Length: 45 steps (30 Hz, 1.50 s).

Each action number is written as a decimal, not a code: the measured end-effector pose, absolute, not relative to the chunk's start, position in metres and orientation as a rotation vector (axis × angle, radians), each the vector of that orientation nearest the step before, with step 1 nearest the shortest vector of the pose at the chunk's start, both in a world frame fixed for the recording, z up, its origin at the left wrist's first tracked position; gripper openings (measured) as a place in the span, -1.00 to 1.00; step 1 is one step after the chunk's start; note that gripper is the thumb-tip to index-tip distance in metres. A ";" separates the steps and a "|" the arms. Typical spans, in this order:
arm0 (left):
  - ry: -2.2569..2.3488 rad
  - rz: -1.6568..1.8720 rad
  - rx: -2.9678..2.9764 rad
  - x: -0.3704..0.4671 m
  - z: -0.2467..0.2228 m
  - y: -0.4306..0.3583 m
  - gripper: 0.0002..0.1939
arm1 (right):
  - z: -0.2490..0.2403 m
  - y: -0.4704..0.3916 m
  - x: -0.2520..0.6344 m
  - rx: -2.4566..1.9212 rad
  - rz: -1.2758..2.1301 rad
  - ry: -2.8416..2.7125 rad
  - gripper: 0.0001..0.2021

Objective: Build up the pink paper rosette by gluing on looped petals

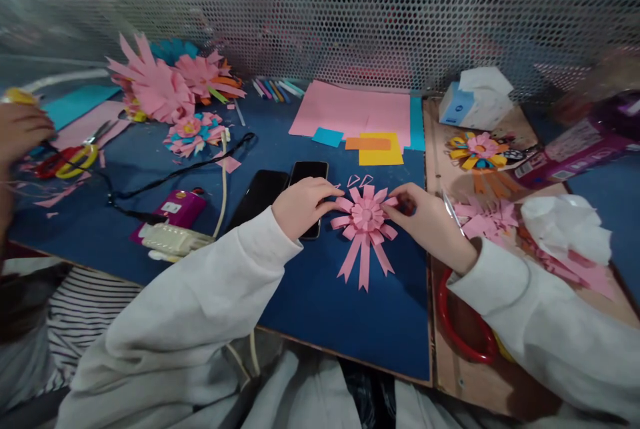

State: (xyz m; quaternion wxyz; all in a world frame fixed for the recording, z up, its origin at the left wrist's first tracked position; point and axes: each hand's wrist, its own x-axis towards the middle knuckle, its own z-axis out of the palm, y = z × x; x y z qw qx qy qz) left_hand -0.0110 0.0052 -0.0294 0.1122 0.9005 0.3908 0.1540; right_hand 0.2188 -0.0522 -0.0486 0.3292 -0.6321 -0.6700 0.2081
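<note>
A pink paper rosette (pixel 367 215) with looped petals and notched ribbon tails lies in front of me on the blue table. At its left edge, my left hand (pixel 306 205) pinches a petal between thumb and fingers. My right hand (pixel 425 219) grips a petal on the opposite side, thumb and forefinger pressed together. Small pink paper triangles (pixel 361 181) lie just beyond the rosette. Two dark phones (pixel 265 192) rest beside my left hand, one partly covered by it. Scissors with red handles (pixel 463 329) lie partly under my right forearm.
Pink paper sheets (pixel 350 109), markers (pixel 277 90) and paper flowers (pixel 165 82) lie toward the mesh panel. A power strip (pixel 173 240) with cables is at left, near another person's hand (pixel 23 129). A tissue box (pixel 475 103), purple bottle (pixel 575 142) and pink scraps (pixel 487 219) are at right.
</note>
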 end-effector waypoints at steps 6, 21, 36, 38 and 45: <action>0.951 0.209 2.574 -0.017 -0.010 0.005 -0.85 | -0.048 -0.053 0.219 -1.674 0.461 -1.793 -0.90; 1.071 -0.058 2.460 -0.011 -0.009 0.003 -0.85 | -0.046 -0.056 0.219 -1.668 0.387 -1.875 -0.92; 1.040 0.021 2.498 -0.013 -0.014 0.003 -0.81 | -0.042 -0.056 0.221 -1.642 0.475 -1.898 -0.86; 1.044 0.003 2.504 -0.013 -0.013 0.003 -0.80 | -0.041 -0.056 0.222 -1.634 0.504 -1.906 -0.86; 0.986 0.077 2.531 -0.014 -0.010 0.003 -0.76 | -0.042 -0.054 0.226 -1.592 0.652 -1.733 -0.80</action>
